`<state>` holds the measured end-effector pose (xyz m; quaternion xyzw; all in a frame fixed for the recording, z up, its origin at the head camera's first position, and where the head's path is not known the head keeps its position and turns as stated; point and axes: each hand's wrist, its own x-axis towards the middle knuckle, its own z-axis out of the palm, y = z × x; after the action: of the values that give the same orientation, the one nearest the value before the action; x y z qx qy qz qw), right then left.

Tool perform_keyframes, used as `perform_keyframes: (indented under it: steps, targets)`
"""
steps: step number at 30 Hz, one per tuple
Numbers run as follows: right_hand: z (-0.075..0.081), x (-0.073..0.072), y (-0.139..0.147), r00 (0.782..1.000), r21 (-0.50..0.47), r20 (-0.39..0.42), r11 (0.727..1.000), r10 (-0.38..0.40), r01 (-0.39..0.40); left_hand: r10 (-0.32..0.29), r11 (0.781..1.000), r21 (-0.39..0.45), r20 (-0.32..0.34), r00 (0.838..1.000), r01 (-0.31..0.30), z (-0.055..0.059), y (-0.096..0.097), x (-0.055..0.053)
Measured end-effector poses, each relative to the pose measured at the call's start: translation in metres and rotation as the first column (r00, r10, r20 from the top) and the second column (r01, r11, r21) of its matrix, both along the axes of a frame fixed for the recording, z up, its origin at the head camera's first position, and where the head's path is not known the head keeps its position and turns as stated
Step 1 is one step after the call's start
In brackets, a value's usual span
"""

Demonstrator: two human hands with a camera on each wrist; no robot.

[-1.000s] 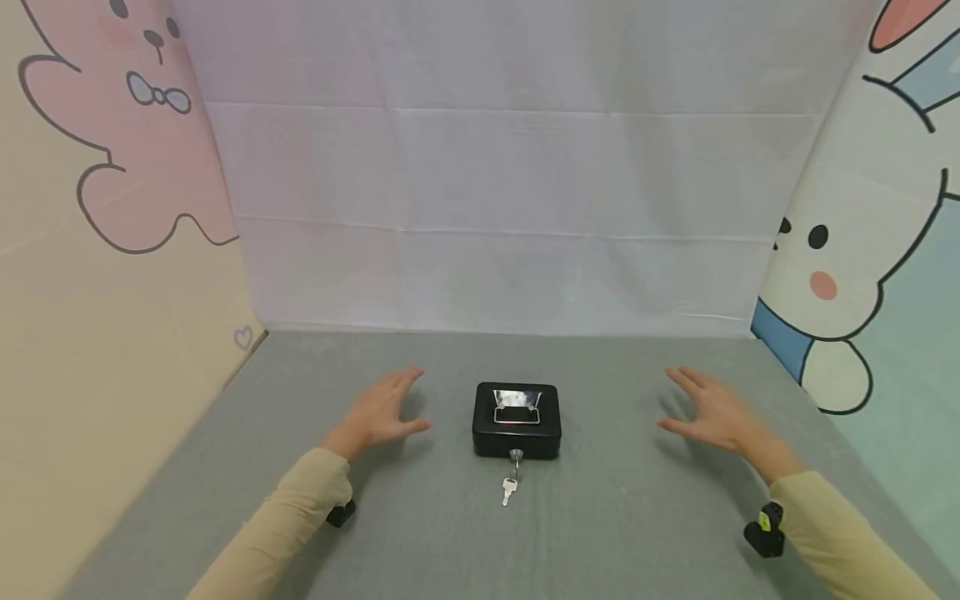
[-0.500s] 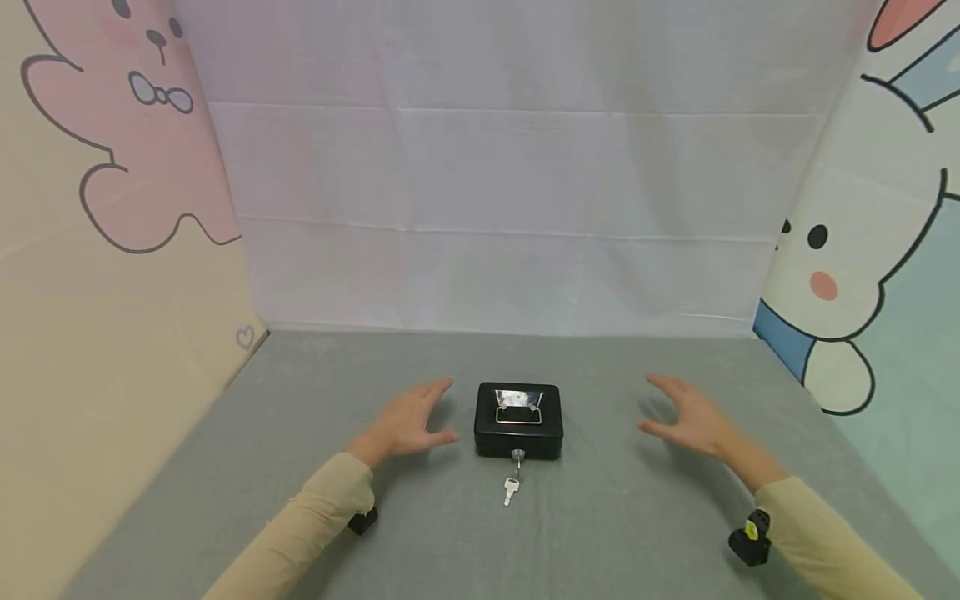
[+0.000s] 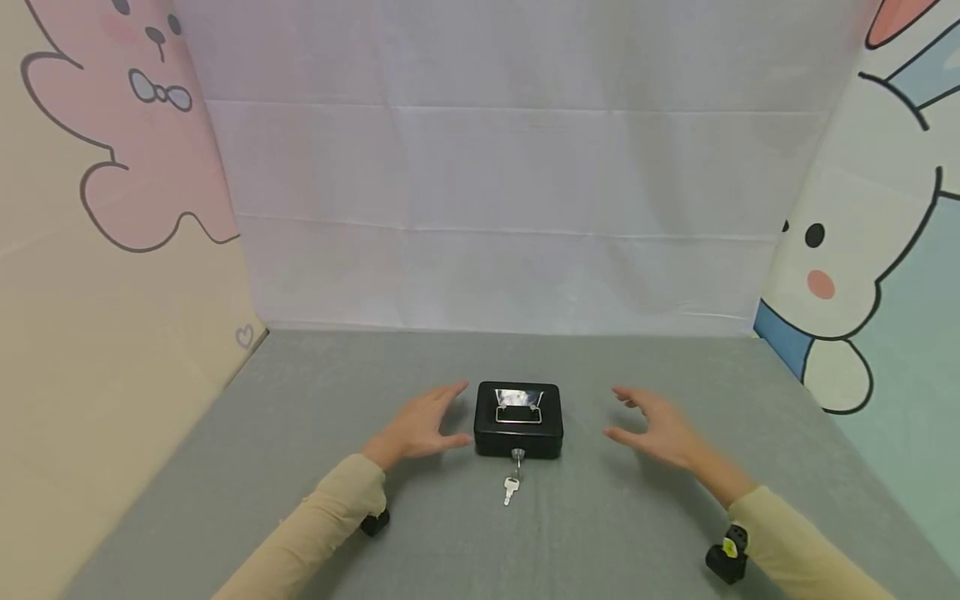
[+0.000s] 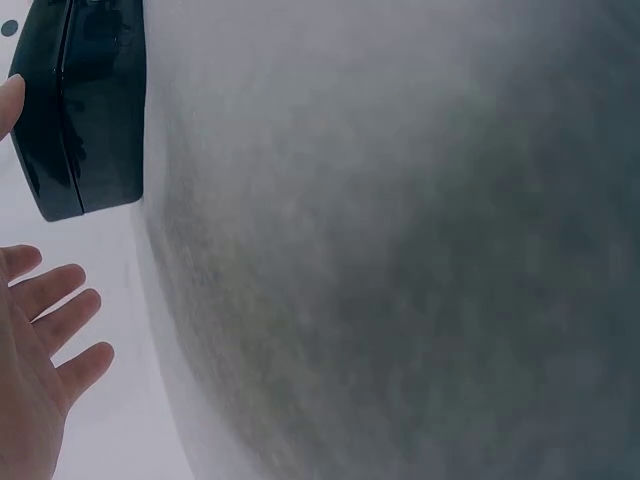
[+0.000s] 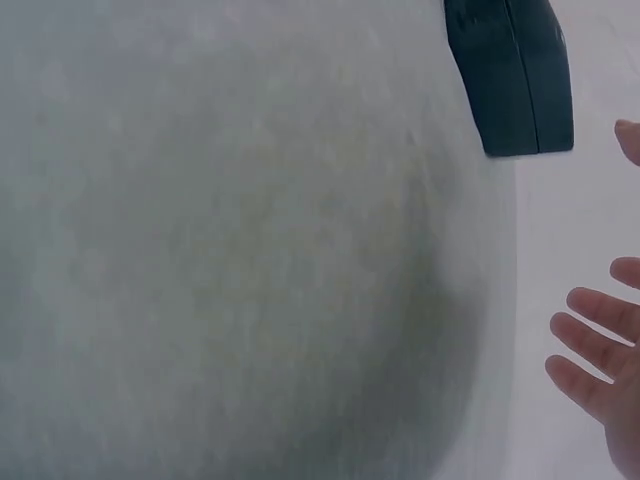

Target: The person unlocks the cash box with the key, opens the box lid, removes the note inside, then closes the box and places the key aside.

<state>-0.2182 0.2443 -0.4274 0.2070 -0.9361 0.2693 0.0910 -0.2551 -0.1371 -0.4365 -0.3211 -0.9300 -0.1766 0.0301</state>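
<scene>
A small black cash box with a silver folding handle on its lid sits closed on the grey table. A key hangs from another key in the lock at its front. My left hand hovers just left of the box, thumb and fingers spread toward its side. On the right, my right hand is held in the air with thumb and fingers apart, farther from the box than the left. The left wrist view shows the box's dark side near the thumb. Neither hand holds anything.
The grey cloth-covered table reaches back to a white sheet. Cartoon-printed panels stand along the left and right sides. A black wrist camera is strapped below the right sleeve.
Both hands have moved inward toward the cash box, the left one to the right and the right one to the left. The box and keys stay in place.
</scene>
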Motion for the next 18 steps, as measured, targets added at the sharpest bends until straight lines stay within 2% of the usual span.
perform_keyframes:
  steps: [11, 14, 18]
  targets:
    - [0.000, 0.015, -0.038, 0.998, -0.149, -0.021, 0.986, 0.066, -0.068, -0.025, 1.000, 0.008, -0.021, 0.999, 0.026, -0.003, 0.009, -0.001]
    - [-0.002, 0.019, -0.047, 0.997, -0.191, -0.035, 0.979, 0.066, -0.071, -0.027, 1.000, -0.006, -0.022, 0.999, 0.027, -0.004, 0.011, -0.002]
    - [-0.003, 0.024, -0.058, 0.999, -0.252, -0.008, 0.967, 0.047, -0.047, -0.029, 1.000, -0.008, -0.016, 0.999, 0.029, -0.005, 0.013, -0.002]
